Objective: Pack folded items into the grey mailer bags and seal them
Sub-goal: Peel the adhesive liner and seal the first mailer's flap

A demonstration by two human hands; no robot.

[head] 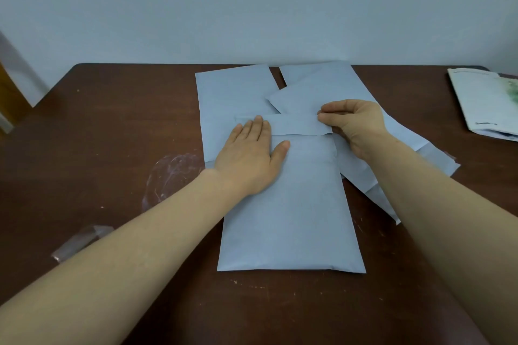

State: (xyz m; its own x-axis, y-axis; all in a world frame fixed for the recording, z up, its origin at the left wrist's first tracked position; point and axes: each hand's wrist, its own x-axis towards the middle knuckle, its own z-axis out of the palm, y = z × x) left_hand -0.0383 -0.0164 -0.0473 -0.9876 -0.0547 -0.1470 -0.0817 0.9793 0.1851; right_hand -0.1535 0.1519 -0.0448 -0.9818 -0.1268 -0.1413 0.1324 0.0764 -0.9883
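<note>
The left hand (249, 157) is pressing flat on the mailer (291, 218), which looks light and floppy; the right hand (356, 123) is pinching its flap (297, 124) end, probably the best hold.

Light: diffuse, cool, moderately bright, casting only faint shadows. Table (112, 126) showing almost no glare. Wide lens stretching lower corners; fine detail smearing slightly throughout.

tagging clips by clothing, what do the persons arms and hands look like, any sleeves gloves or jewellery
Nothing worn shows. The left hand and right hand are bare: no gloves or rings. The left forearm and right forearm are bare to the frame edge, with no sleeves, watch, bracelet or markings in view.
</note>
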